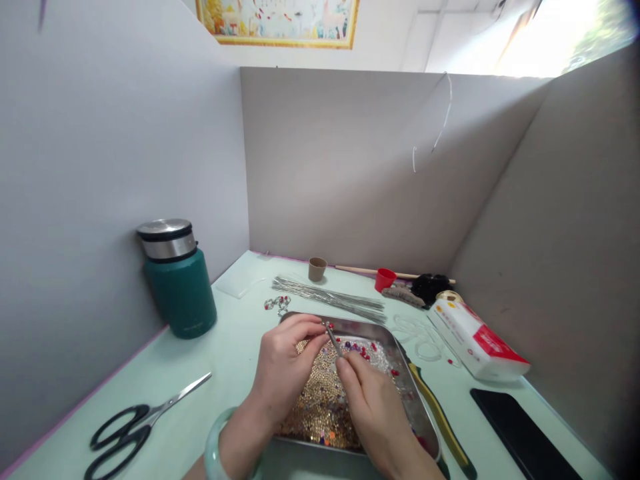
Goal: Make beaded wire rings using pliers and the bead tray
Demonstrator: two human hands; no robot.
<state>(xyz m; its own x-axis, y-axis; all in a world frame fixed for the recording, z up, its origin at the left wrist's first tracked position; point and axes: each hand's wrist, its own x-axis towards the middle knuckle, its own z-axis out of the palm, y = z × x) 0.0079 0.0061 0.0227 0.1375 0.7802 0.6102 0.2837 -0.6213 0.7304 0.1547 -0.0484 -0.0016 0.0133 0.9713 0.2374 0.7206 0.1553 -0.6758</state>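
My left hand is over the back left of a metal tray, its fingertips pinched together. What sits between them is too small to make out; a tiny red bead shows right beside them. My right hand is closed around slim metal tweezers, whose tips reach up to the left fingertips. Below both hands the tray holds many gold beads, with clear, red and purple ones toward the back right.
Black-handled scissors and a green bottle stand left. Behind the tray lie thin wires, a beaded strand, a brown cup and a red cup. Pliers handles, a tissue pack and a phone lie right.
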